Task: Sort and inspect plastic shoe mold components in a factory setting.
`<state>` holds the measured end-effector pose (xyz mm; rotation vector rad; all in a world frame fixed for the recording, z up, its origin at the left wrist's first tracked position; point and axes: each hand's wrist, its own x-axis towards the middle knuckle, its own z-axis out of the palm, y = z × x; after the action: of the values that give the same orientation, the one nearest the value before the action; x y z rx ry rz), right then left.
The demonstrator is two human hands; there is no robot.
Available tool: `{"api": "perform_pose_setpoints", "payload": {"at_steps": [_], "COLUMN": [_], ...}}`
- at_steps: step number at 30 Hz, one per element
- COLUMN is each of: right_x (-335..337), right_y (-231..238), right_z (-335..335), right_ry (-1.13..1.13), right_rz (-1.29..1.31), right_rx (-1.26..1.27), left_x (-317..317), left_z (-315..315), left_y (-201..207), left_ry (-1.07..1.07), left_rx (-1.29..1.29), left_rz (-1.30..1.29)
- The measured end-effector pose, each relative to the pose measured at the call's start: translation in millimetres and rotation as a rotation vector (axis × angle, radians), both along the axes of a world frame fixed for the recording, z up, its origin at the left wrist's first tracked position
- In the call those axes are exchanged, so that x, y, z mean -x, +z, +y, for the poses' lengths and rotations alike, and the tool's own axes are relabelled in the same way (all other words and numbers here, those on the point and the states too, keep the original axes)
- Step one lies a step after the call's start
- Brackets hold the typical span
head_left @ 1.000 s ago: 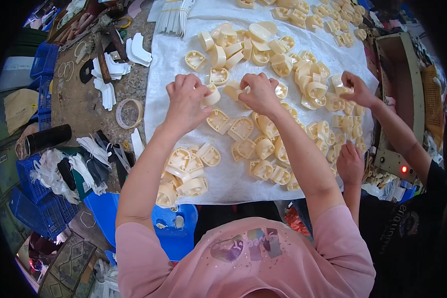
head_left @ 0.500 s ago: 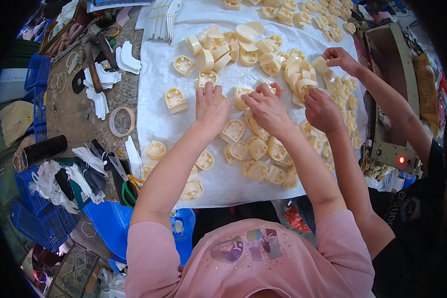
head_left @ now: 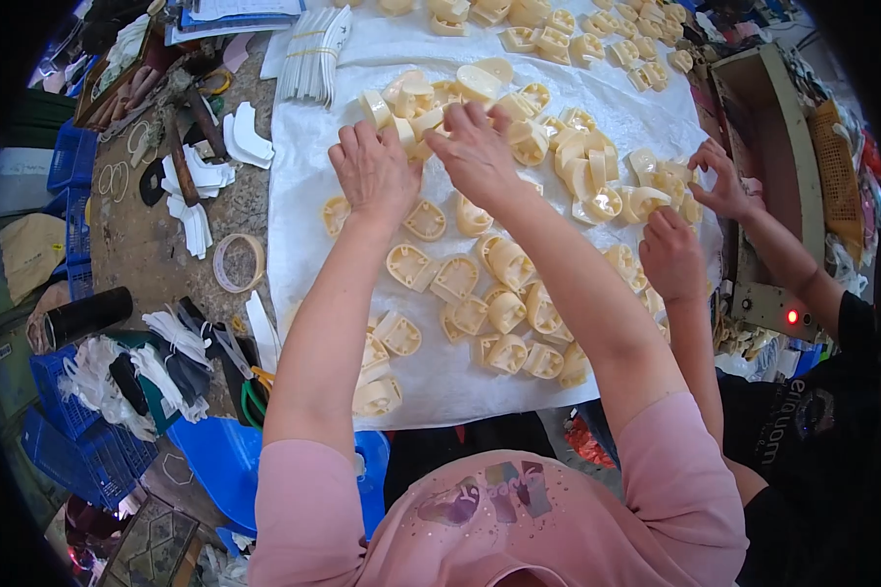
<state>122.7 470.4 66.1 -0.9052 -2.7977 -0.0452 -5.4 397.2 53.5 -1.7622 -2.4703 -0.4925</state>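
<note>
Many cream plastic shoe heels (head_left: 507,262), D-shaped with ribbed hollow undersides, are spread over a white sheet (head_left: 299,186). My left hand (head_left: 374,174) reaches to the left end of the far heap, its fingers curled down around a heel (head_left: 402,133). Close beside it, my right hand (head_left: 478,161) bends its fingers over the heap, closed on a heel (head_left: 429,121). Fingertips and parts of the held heels are hidden. Below my hands, loose heels (head_left: 425,220) lie with hollow sides up.
At right, a co-worker's two hands (head_left: 673,256) (head_left: 719,181) work among other heels. A machine with a red light (head_left: 791,317) stands beyond. Leftward are a tape roll (head_left: 239,263), scissors (head_left: 233,352), a hammer (head_left: 179,157), white strips (head_left: 312,54) and blue crates (head_left: 69,386).
Both my hands have moved away from me and leftward, to the far heap. Several heels now lie hollow side up where they were. The co-worker's hands have shifted right.
</note>
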Motion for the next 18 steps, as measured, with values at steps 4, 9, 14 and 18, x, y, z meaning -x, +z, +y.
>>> {"api": "perform_pose_setpoints", "payload": {"at_steps": [4,9,14,18], "right_x": [2.8,-16.6,-36.0,-26.3], "right_y": [-12.7,-4.0,12.7,-2.3], "right_z": [5.4,-0.6,16.1,10.3], "right_ry": [0.068,-0.037,-0.396,-0.447], "right_rz": [-0.066,0.026,0.128,0.016], "right_rx": [-0.014,0.119,0.682,0.752], "left_x": [-0.5,11.8,41.1,51.7], "left_z": [11.6,-0.1,-14.8,-30.1], "left_y": [-11.7,-15.9,18.4,15.2], "left_ry": [0.057,0.223,0.328,0.242], "left_rx": [0.056,-0.062,0.101,0.287], "left_rz": [0.01,-0.136,-0.477,-0.671]}}
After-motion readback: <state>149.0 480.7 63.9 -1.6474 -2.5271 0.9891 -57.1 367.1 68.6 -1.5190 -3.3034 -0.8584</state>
